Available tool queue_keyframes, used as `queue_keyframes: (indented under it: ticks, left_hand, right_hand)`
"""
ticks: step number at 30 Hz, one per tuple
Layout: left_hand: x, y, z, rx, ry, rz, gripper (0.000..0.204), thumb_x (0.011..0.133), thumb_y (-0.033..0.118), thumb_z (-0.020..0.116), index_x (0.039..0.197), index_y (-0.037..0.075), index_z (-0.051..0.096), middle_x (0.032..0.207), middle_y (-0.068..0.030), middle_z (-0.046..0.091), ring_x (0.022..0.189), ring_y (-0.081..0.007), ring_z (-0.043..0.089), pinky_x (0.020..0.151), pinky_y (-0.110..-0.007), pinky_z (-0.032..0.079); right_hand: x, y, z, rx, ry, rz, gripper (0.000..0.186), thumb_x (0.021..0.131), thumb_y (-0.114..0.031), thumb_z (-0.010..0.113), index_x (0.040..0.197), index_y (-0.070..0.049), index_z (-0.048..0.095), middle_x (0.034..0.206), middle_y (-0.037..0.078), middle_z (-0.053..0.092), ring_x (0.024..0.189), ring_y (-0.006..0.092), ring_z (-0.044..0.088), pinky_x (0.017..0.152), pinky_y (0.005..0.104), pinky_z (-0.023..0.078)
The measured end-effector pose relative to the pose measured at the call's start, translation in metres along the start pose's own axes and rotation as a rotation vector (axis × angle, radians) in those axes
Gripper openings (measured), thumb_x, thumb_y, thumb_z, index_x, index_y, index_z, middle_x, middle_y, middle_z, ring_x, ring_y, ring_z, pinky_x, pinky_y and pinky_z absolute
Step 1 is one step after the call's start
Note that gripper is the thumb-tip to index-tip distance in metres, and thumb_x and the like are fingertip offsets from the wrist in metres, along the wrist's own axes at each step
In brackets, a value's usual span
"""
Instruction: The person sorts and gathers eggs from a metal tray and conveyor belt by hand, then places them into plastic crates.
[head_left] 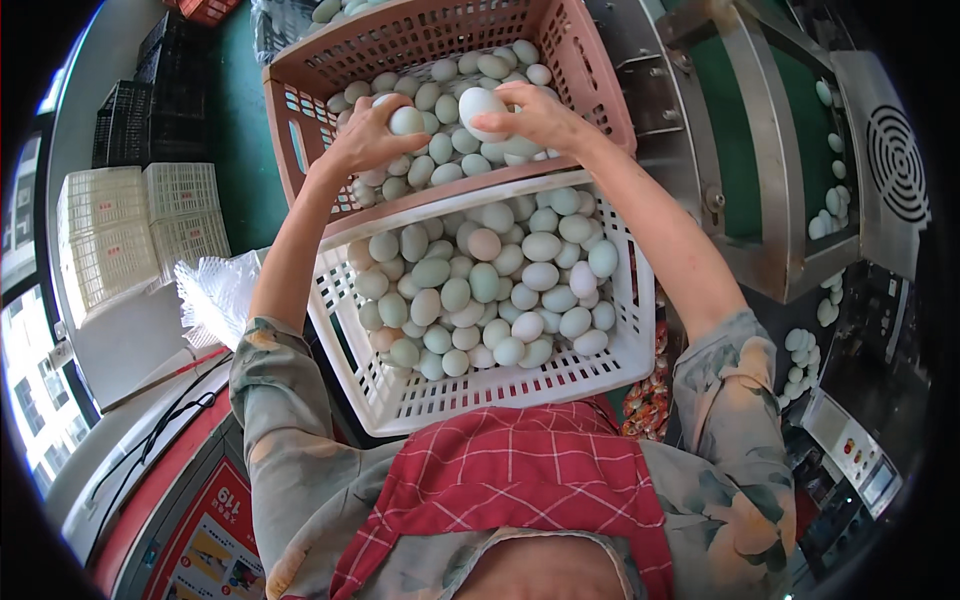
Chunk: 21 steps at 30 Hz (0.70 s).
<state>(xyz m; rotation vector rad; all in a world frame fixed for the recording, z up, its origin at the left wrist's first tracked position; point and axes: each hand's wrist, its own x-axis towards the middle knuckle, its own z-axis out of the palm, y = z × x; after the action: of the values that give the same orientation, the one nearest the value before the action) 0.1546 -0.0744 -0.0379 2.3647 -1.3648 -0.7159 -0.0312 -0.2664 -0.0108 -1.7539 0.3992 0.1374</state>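
Over the far brown crate (pixel 592 60), both my hands are closed around pale eggs. My left hand (pixel 368 138) curls its fingers about a pale egg (pixel 406 121), and whether a second egg is in that grip I cannot tell. A larger white egg (pixel 479 110) sits between the thumb and fingers of my right hand (pixel 545 118). Many pale green and white eggs (pixel 447 105) lie beneath my hands in the brown crate. Nearer to me stands a white crate (pixel 374 400), heaped with more eggs (pixel 484 282) in pale green, white and a few pinkish tones.
Metal machinery (pixel 790 150) with a green belt and several eggs stands at the right, beside a control panel (pixel 852 447). White crates (pixel 105 235) and black crates (pixel 180 90) are stacked at the left. White netting (pixel 215 295) lies beside the white crate.
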Motion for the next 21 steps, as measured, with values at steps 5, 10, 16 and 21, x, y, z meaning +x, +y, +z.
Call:
queue_keyframes:
  ticks: [5, 10, 16, 21]
  left_hand:
    - [0.069, -0.03, 0.025, 0.247, -0.114, 0.013, 0.072, 0.061, 0.046, 0.073, 0.125, 0.018, 0.054, 0.121, -0.0292, 0.042, 0.099, -0.0443, 0.059, 0.084, -0.047, 0.052]
    - [0.139, -0.049, 0.068, 0.334, -0.041, 0.158, 0.072, 0.062, 0.042, 0.073, 0.128, 0.02, 0.052, 0.126, -0.0308, 0.039, 0.103, -0.0463, 0.058, 0.084, -0.048, 0.052]
    - [0.183, -0.074, 0.111, 0.437, 0.125, 0.306, 0.082, 0.066, 0.05, 0.077, 0.133, 0.013, 0.048, 0.13, -0.0429, 0.039, 0.127, -0.0542, 0.034, 0.102, -0.052, 0.037]
    - [0.172, -0.114, 0.098, 0.415, 0.066, 0.21, 0.069, 0.077, 0.035, 0.072, 0.137, 0.017, 0.043, 0.141, -0.0332, 0.03, 0.13, -0.0518, 0.03, 0.105, -0.049, 0.035]
  right_hand:
    - [0.072, 0.048, 0.035, -0.818, -0.295, 0.128, 0.059, 0.059, -0.053, 0.067, 0.095, -0.006, 0.072, 0.108, 0.028, 0.057, 0.105, 0.0348, 0.056, 0.082, 0.0434, 0.051]
    - [0.093, 0.077, 0.042, -1.053, -0.394, 0.159, 0.056, 0.057, -0.048, 0.071, 0.096, -0.007, 0.072, 0.12, 0.03, 0.046, 0.092, 0.0389, 0.062, 0.077, 0.044, 0.053]
    - [0.109, 0.109, 0.071, -1.102, -0.373, 0.209, 0.056, 0.062, -0.027, 0.081, 0.112, -0.005, 0.068, 0.147, 0.028, 0.027, 0.115, 0.037, 0.054, 0.088, 0.0442, 0.051]
    - [0.089, 0.058, 0.078, -0.817, -0.202, 0.131, 0.044, 0.066, -0.024, 0.076, 0.106, -0.006, 0.07, 0.137, 0.028, 0.04, 0.111, 0.0353, 0.055, 0.085, 0.0442, 0.051]
